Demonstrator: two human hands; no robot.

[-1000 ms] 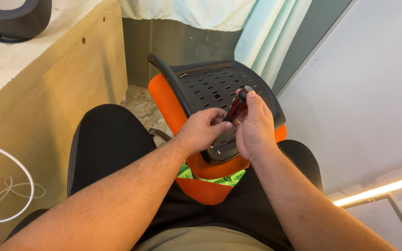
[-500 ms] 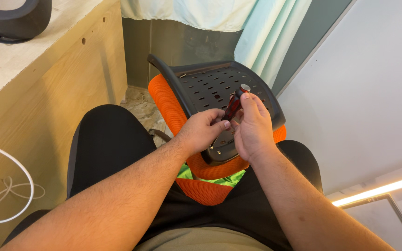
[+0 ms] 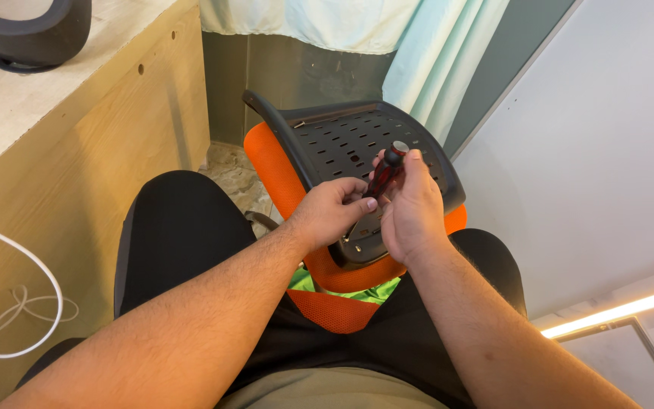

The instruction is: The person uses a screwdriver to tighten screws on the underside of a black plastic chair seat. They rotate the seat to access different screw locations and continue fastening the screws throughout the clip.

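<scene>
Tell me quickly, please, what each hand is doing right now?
Left hand: closed, fingertips pinching the screwdriver low on its shaft.
Right hand: closed around the screwdriver's handle.

The screwdriver (image 3: 382, 176) has a dark red, translucent handle with a black neck and a pale grey cap. The seat pan (image 3: 342, 148) at 12 o'clock is black plastic, patterned with rows of short slots. Its cushion (image 3: 270, 170) is bright orange mesh, with a neon green strip at 6 o'clock. The trousers (image 3: 175, 227) are black. The wooden bench (image 3: 77, 144) at 9 o'clock is pale tan. The curtain (image 3: 418, 53) is mint green.
</scene>
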